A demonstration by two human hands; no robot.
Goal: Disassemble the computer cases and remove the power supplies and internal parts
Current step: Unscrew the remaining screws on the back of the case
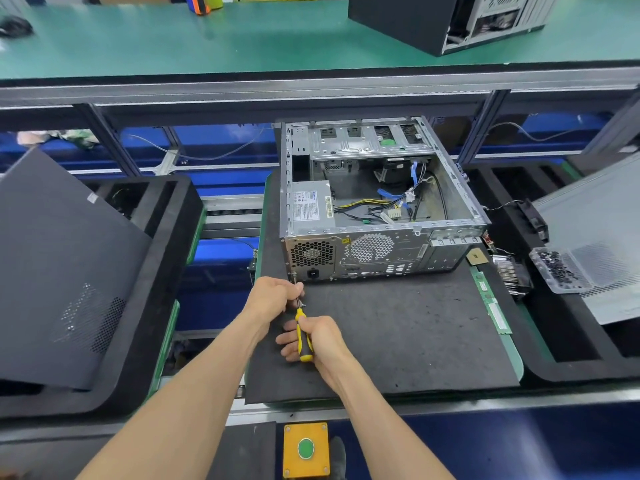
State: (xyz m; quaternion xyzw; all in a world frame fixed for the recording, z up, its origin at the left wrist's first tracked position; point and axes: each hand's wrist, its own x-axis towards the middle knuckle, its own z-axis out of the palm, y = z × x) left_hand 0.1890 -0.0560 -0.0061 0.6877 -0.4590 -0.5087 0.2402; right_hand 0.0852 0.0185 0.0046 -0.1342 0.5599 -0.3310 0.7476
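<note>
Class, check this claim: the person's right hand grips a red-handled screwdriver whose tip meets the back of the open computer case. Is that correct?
Not quite. In the head view the screwdriver in the right hand has a yellow-and-black handle, not red. Its tip does meet the back of the open computer case.

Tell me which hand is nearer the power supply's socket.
Left. The left hand pinches the screwdriver shaft just below the socket at the case's rear corner. The right hand grips the yellow handle, farther back toward the person.

computer case (377, 202) | open, on its side, on black mat | power supply (311, 205) inside, rear-left corner
</note>
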